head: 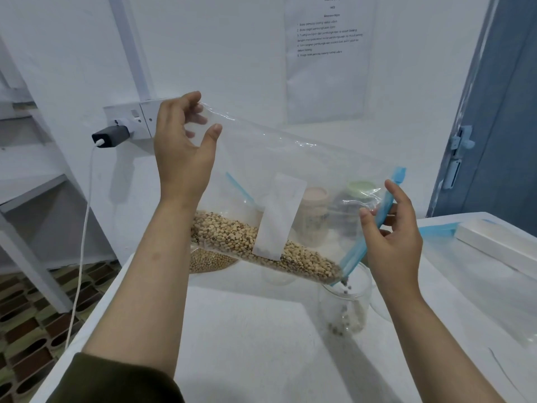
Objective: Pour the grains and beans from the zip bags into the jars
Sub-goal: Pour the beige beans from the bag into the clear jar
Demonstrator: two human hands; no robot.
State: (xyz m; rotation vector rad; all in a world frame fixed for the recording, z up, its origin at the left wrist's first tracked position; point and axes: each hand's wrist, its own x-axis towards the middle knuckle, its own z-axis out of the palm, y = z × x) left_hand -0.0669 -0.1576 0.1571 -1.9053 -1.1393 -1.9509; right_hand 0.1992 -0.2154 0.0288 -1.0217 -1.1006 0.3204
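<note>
A clear zip bag (290, 158) with a blue zip strip hangs tilted over the white table (247, 344). My left hand (183, 146) pinches its raised bottom corner. My right hand (392, 237) pinches the blue zip edge at the lower mouth. Black-eyed beans (232, 234) lie along the bag's low side and spill from the mouth into a clear open jar (345, 306) below, which holds a few beans. A white label (279, 216) is stuck on the bag.
Behind the bag stand a jar with a pinkish lid (315, 210) and a jar with a green lid (360, 190). Another bag of pale grains (209, 263) lies on the table. A white box (494, 242) sits at the right. A charger (110, 136) hangs from a wall socket.
</note>
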